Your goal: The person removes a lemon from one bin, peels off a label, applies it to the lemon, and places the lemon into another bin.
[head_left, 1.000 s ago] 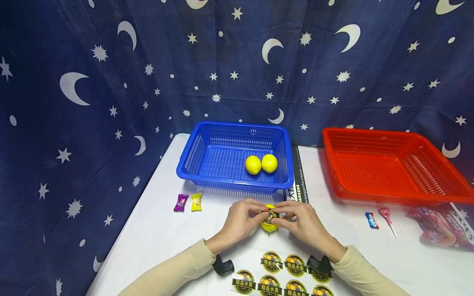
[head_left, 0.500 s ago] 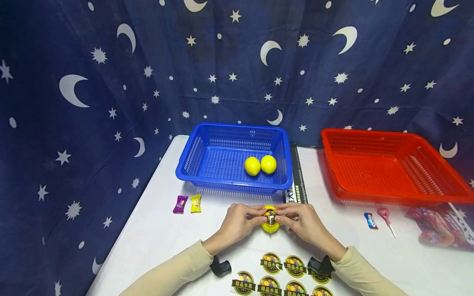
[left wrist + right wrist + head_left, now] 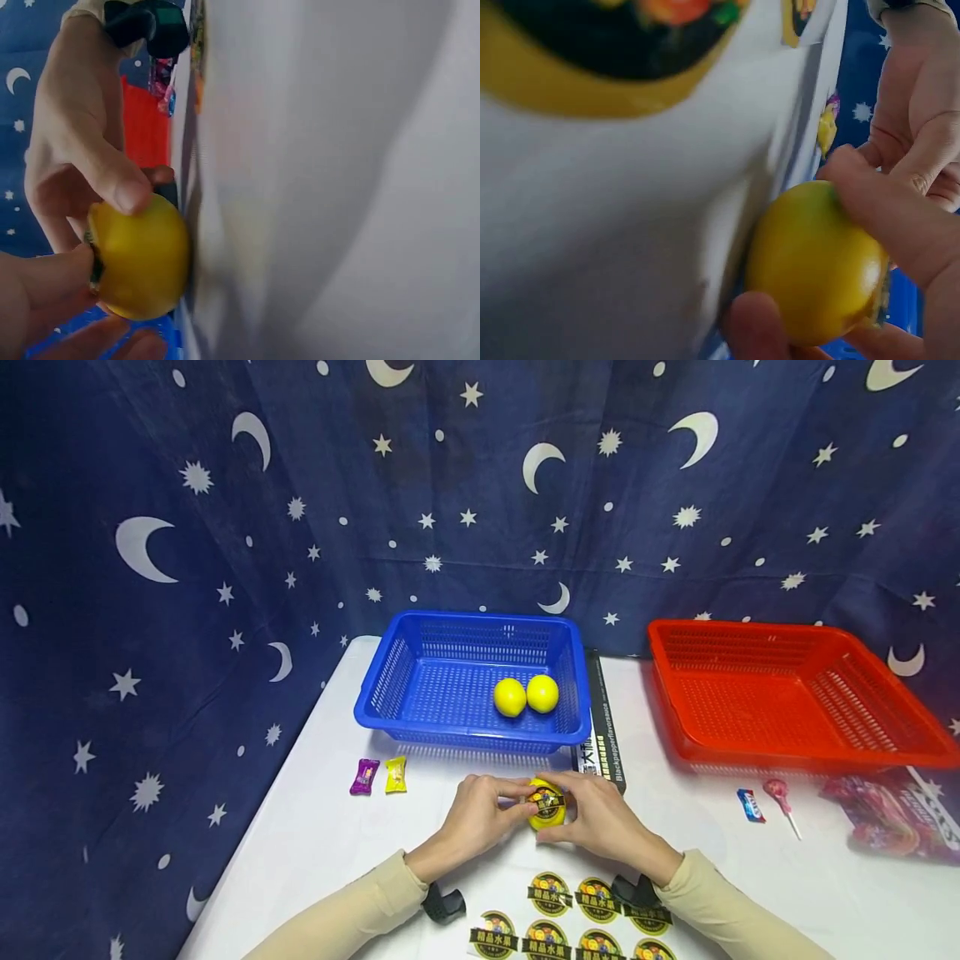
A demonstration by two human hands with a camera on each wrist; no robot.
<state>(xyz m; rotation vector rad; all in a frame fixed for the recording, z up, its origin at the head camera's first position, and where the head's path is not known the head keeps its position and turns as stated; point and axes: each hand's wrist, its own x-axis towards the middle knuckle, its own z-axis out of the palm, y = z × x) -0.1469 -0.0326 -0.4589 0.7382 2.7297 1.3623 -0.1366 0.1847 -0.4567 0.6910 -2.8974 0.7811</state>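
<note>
A yellow lemon (image 3: 546,823) is between both hands, just above the white table, with a round black-and-gold sticker (image 3: 547,799) on its upper face. My left hand (image 3: 480,814) holds it from the left, thumb and fingertips at the sticker's edge. My right hand (image 3: 606,810) grips the right side, index finger at the far end and thumb at the near end. In the left wrist view the lemon (image 3: 146,259) shows its bare underside beside the left fingers. The right wrist view has the right thumb and fingers around the lemon (image 3: 817,262), the sticker mostly hidden.
A blue basket (image 3: 442,727) behind the hands holds two lemons (image 3: 526,695). To the right stands a red basket (image 3: 765,710). Several round stickers (image 3: 550,894) lie on a sheet in front. Wrapped candies (image 3: 364,777), a lollipop (image 3: 777,790) and a black box (image 3: 611,752) are nearby.
The right hand's thumb and index finger have spread from the sticker to the lemon's near and far ends. The lemon has turned slightly, and its sticker now looks tilted.
</note>
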